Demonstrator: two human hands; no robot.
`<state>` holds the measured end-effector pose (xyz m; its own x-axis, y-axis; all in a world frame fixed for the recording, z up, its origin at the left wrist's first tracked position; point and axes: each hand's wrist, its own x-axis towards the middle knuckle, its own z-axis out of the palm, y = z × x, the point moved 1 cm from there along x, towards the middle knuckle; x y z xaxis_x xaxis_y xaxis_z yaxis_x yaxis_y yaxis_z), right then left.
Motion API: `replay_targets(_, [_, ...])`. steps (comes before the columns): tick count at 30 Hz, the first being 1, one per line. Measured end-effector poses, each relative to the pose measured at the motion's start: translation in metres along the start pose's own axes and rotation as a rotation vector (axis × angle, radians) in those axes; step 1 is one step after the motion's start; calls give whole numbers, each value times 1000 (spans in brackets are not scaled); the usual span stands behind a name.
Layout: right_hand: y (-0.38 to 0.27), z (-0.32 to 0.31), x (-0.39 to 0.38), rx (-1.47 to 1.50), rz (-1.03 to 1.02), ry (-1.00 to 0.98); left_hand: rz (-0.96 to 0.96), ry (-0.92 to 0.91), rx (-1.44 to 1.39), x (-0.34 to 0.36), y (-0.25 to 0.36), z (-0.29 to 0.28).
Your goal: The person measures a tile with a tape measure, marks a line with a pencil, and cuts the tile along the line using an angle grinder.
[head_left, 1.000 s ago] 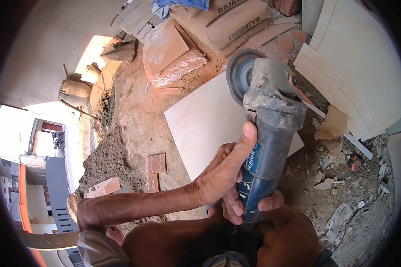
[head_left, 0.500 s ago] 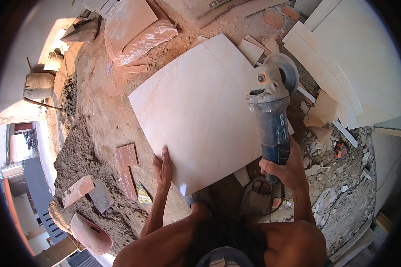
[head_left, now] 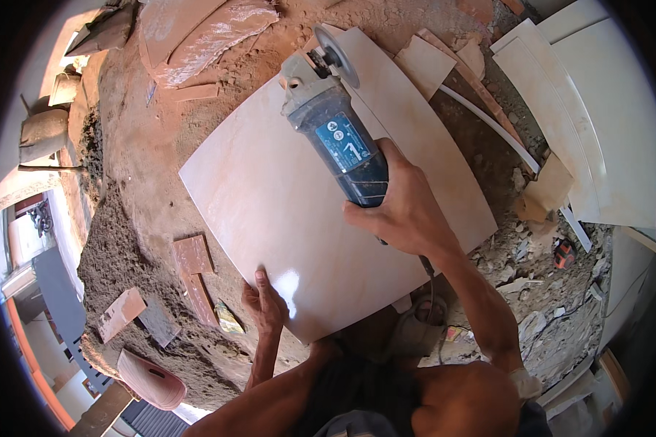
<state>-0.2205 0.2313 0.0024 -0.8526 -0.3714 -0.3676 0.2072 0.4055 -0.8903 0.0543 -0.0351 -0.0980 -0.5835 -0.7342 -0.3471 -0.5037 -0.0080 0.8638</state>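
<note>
A large, glossy cream floor tile with a thin straight line along its far right part lies in front of me. My left hand grips its near left edge, thumb on top and the fingers passing under. My right hand is wrapped round the body of a blue and grey angle grinder, held above the tile. The grinder's disc is over the tile's far edge, near the line's far end; whether it touches cannot be told. The cord runs down from the handle past my right wrist.
More cream tiles lean at the right. Offcuts and a white strip lie beyond the tile's right edge. A tape measure rests on rubble at the right. At left are a sand heap, brown tile pieces and a wrapped sack.
My right hand has carried the angle grinder left and away from me, from the tile's right side to above its far part. The left hand still grips the tile's edge.
</note>
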Motion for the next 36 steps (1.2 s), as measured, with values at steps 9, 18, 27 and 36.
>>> replay_targets(9, [7, 11, 85, -87, -1, -3, -48, 25, 210, 2, 1, -10])
replay_targets(18, [25, 18, 121, -66, -19, 38, -63, 22, 169, 5, 4, -9])
replay_targets(27, [28, 24, 140, -83, -24, 48, -183, 23, 218, 3, 1, -21])
replay_targets(36, [23, 25, 147, -106, 9, 51, -145, 28, 301, 2, 7, -19])
